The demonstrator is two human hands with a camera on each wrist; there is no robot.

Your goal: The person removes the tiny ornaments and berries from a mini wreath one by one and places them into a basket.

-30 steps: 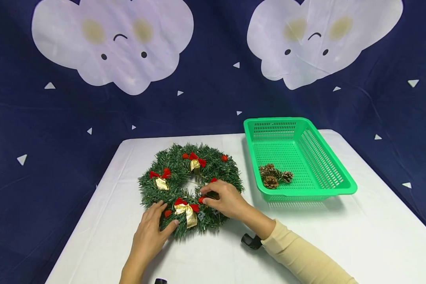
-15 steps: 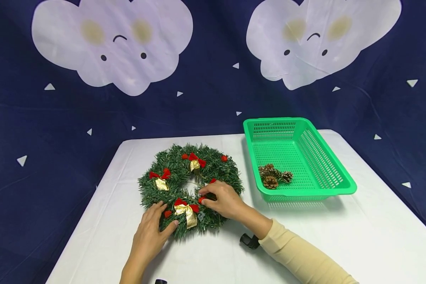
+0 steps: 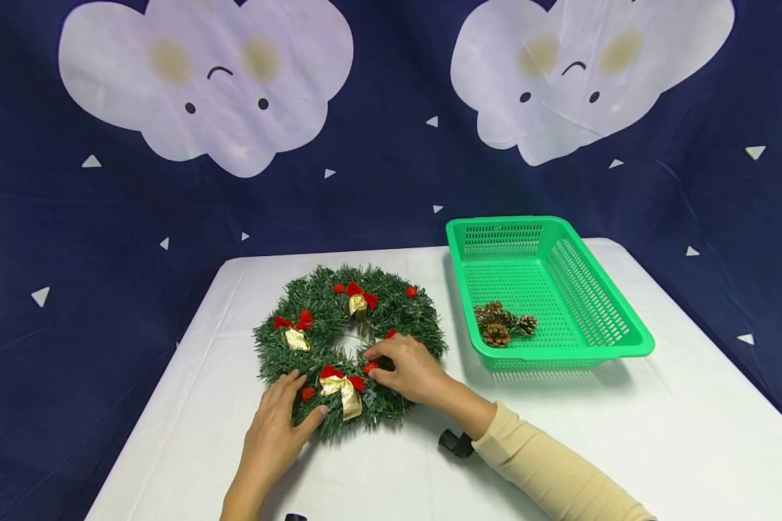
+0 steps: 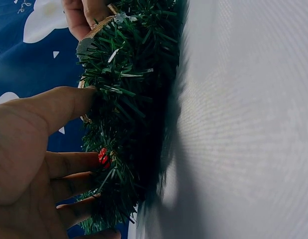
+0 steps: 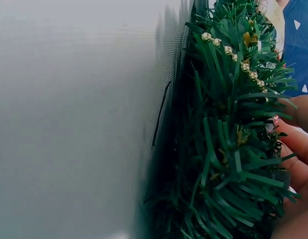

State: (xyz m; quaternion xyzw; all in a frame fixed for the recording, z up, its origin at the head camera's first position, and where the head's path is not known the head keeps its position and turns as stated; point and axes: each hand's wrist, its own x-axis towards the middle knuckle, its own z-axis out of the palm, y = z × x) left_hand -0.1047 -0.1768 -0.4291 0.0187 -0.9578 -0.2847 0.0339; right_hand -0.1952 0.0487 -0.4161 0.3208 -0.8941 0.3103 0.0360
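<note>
A green tinsel Christmas wreath lies on the white table, decorated with red-and-gold bows and red berries. At its near right part my right hand has thumb and forefinger around a red berry, pinching it. A bow with gold tails sits just left of those fingertips. My left hand rests on the near left edge, fingers spread and fairly straight. In the left wrist view its thumb and fingers touch the green strands. Gold beads show along the wreath's side in the right wrist view.
A green plastic basket stands at the back right with several pine cones in its near left corner. A black object is by the right wrist, another at the front edge. A dark blue cloud-print cloth hangs behind.
The right hand has shifted slightly, its thumb a little lower, so more of the red berry shows. The left hand and the wreath stay in place.
</note>
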